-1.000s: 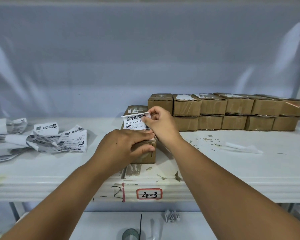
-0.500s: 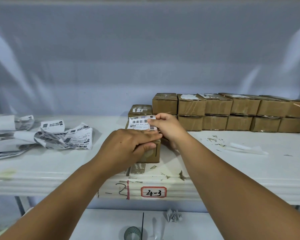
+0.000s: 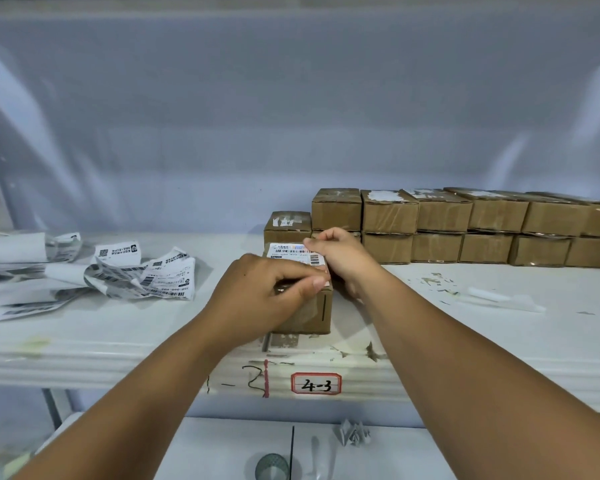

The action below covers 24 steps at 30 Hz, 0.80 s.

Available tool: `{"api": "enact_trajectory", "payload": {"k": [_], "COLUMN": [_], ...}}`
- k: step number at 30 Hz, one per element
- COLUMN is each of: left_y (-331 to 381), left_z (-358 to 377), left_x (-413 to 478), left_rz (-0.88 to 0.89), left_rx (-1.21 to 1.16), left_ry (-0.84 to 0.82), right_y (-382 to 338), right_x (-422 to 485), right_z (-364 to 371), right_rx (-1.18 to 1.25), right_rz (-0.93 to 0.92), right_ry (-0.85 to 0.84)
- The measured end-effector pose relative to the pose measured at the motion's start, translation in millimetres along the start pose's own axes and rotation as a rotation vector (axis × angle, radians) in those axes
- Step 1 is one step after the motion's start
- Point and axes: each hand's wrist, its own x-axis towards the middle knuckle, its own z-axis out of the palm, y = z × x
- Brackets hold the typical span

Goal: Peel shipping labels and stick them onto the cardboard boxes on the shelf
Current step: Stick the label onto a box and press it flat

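Shipping label, upright earlier, lies almost stuck atop cardboard box; left hand clamps near edge, right hand pinches far corner.

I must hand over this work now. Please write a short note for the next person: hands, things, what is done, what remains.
Left hand grips the box at the shelf front, fingers across its top.
Right hand pinches the label by its far edge; the label lies on the box top.
Left to do: smooth it flat, then label the stacked boxes on the right.
Printed sheets lie on the left.
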Motion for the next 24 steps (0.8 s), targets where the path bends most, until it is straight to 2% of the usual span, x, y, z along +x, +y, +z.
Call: {"api": "enact_trajectory", "payload": {"k": [3, 4, 9, 11, 15, 20, 24], "left_y": [2.1, -0.5, -19.2, -15.7, -9.3, 6.1, 17.4], "left_z": [-15.5, -20.2, -19.4, -14.8, -13.9, -14.8, -9.2], "left_x": [20.7, 28.9, 53.9, 55.5, 53.0, 59.5, 63.4], "left_rz": [-0.188, -0.228, -0.341, -0.320, -0.324, -0.410, -0.393], "left_rx": [-0.362, -0.403, -0.048, 0.070, 0.011, 0.239, 0.236], "left_ry": [-0.113, -0.142, -0.303, -0.415, -0.594, -0.755, -0.779], "right_y": [-0.2, -1.0, -2.2, -2.4, -1.2, -1.9, -3.0], "right_x": [-0.7, -1.8, -2.1, -2.2, -1.9, -4.6, -8.2], "right_z": [0.0, 0.2, 0.0, 0.0, 0.9, -2.3, -1.9], "right_rx": [0.022, 0.020, -0.006, 0.009, 0.002, -0.012, -0.054], "right_rz": [0.044, 0.050, 0.039, 0.034, 0.011, -0.002, -0.021], "right_ry": [-0.019, -0.033, -0.008, -0.002, -0.009, 0.006, 0.016]}}
